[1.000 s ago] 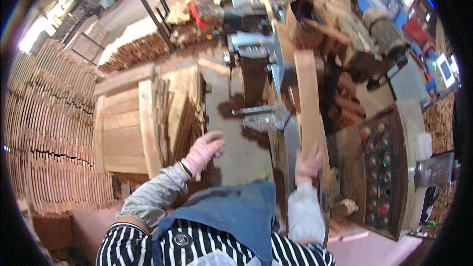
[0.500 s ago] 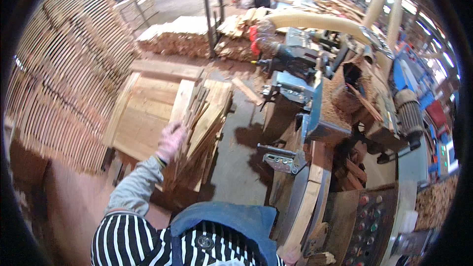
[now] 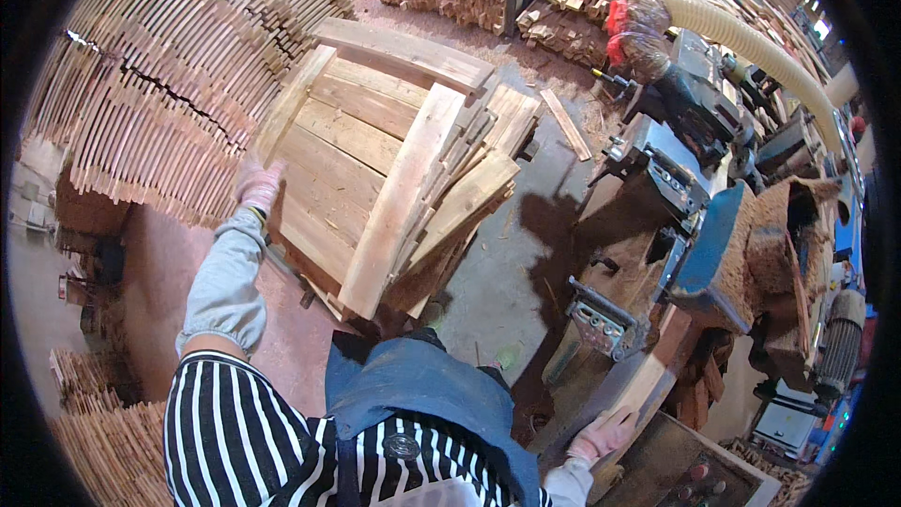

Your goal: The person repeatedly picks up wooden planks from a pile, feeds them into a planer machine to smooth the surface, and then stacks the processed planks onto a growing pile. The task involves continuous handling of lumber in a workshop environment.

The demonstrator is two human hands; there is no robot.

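Head view gave me the left hand (image 3: 260, 186) at the near end of a pale board (image 3: 297, 101) atop the stacked planks (image 3: 349, 143); I couldn't tell whether it had closed. The right hand (image 3: 603, 434) lay over a wooden strip (image 3: 646, 378) on the machine bed (image 3: 584, 407), its grip unclear too.

Left arm (image 3: 223, 277): stretched well forward on my left, and nearly straight!
Left grip (image 3: 260, 185): out at the end of it, fingers too blurred to read.
Right forearm (image 3: 569, 482): just peeking in, low down.
Right grip (image 3: 603, 435): palm down, fingers pointing forward and rightward!
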